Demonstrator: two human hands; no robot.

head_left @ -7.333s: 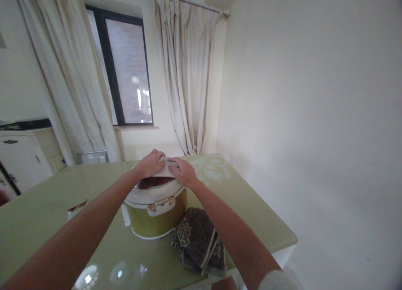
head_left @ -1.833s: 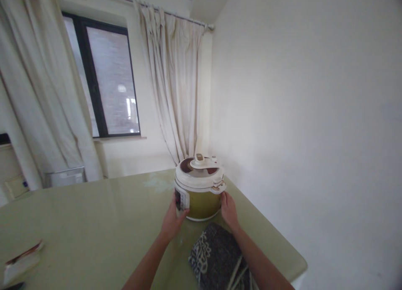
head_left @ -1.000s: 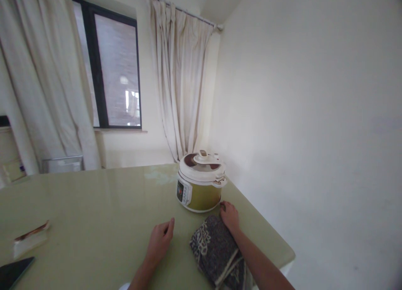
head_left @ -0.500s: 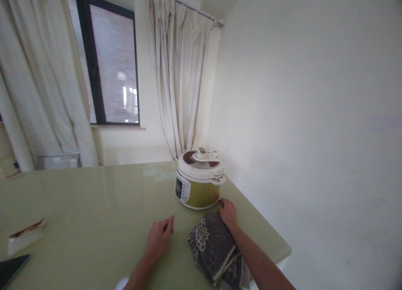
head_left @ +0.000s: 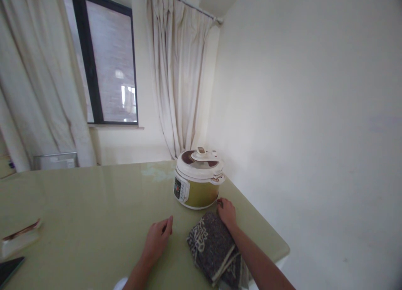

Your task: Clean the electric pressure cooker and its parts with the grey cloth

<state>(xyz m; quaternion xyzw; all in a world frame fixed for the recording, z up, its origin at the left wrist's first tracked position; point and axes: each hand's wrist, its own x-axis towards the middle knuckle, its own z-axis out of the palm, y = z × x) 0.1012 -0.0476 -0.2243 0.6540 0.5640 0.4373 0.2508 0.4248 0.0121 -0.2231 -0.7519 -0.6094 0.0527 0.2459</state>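
A green and white electric pressure cooker (head_left: 197, 185) stands upright near the table's far right corner, lid on, control panel facing left. My left hand (head_left: 157, 238) rests on the tabletop in front of it and to its left, fingers curled in and thumb stretched along them, with nothing visible inside. Just in front of the cooker's right base lies my right hand (head_left: 226, 211), its fingers curled and no object showing in them. A folded dark grey cloth with a pale pattern (head_left: 214, 246) lies between my two forearms, against my right wrist and forearm.
The pale green table (head_left: 94, 214) ends at a rounded right corner beside a white wall (head_left: 301, 114). A small whitish box with a brown edge (head_left: 21, 239) and a dark flat object (head_left: 11, 270) lie at left. Curtains (head_left: 179, 72) hang by the window.
The whole view has shifted slightly, so the table items appear a little further left. Both hands, the cooker and the cloth keep their places.
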